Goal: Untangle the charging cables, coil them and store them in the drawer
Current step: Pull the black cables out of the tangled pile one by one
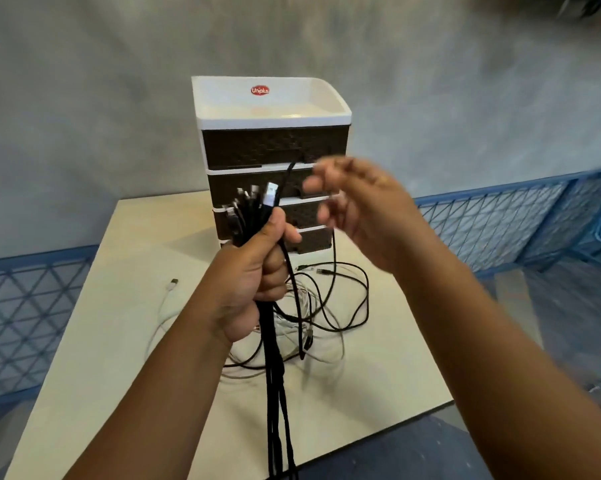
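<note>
We hold a bundle of cables [269, 216] in our left hand [254, 275], our blurred right hand [354, 206] at 2 o'clock seems loosely open, yet the tangle [326, 306] lies on the counter [119, 341], uncoiled, before the closed drawers [274, 147].

Black cables [274, 375], brown-and-white drawer unit [274, 147], cream table [101, 341]

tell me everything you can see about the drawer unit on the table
The drawer unit stands upright at the far end of the table, against a grey wall. It looks like plastic: a white frame with an open white tray on top bearing a red oval "Uniplus" sticker, and four dark brown drawers with a woven-look front, stacked vertically. All the drawers appear closed. The hands and the held cables partly hide the lower drawers. Loose cables lie on the table just in front of it.
</note>
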A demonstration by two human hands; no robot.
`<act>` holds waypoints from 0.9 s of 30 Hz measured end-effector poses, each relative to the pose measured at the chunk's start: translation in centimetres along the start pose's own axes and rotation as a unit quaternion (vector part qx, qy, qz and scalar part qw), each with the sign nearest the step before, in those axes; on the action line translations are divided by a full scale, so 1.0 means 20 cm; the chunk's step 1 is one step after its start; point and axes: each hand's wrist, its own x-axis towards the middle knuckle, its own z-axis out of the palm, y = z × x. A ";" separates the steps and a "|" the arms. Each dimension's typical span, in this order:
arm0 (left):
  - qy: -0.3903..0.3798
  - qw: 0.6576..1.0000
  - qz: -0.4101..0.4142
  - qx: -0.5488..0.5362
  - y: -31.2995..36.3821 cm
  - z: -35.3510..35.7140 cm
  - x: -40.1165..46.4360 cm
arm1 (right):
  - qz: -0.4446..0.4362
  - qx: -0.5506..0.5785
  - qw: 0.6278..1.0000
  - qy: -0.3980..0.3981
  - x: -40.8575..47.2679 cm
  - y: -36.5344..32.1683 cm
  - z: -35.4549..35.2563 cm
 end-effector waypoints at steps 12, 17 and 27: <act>0.097 0.991 0.081 -0.035 0.13 0.06 -0.14 | 0.081 -0.276 0.928 -0.238 -0.39 0.54 -0.06; 0.130 0.986 0.101 -0.036 0.11 0.15 -0.22 | 0.031 -0.288 0.925 -0.244 -0.43 0.49 -0.09; 0.226 0.963 0.144 -0.031 0.00 0.31 -0.37 | -0.080 -0.328 0.927 -0.160 -0.48 0.44 -0.22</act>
